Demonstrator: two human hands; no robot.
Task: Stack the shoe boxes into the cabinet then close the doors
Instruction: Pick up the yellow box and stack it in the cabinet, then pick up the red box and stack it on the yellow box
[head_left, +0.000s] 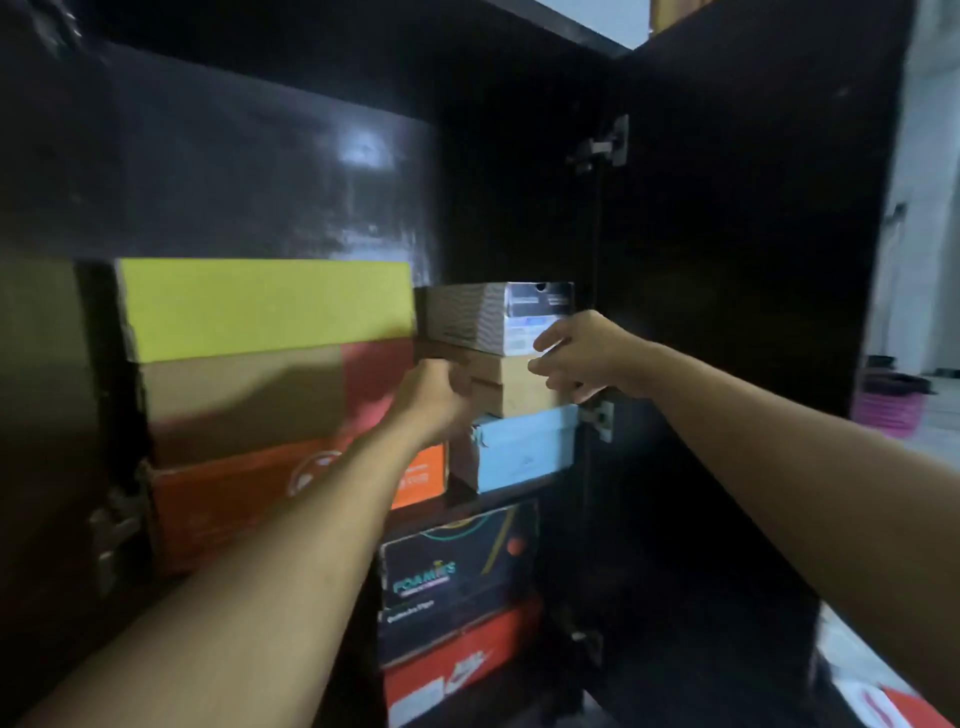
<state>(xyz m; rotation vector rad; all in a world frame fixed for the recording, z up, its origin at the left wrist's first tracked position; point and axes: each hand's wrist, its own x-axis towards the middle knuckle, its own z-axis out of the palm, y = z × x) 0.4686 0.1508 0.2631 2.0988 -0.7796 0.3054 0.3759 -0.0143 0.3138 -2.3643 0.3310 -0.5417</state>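
Inside the dark cabinet (509, 171), a grey patterned shoe box (483, 314) tops a stack of a brown cardboard box (511, 387) and a light blue box (519, 449). My left hand (434, 397) touches the brown box's left end with curled fingers. My right hand (576, 356) reaches its fingers to the front right of the grey and brown boxes. To the left stand a yellow box (265, 306), a tan and red box (244, 397) and an orange box (228, 499). On the shelf below sit a dark printed box (457, 564) and a red box (457, 670).
The right cabinet door (743, 260) stands open, its hinges (605, 145) showing beside my right hand. The left door edge (47, 415) is at the far left. A pink basket (883, 410) and a red and white box (883, 701) lie outside on the right.
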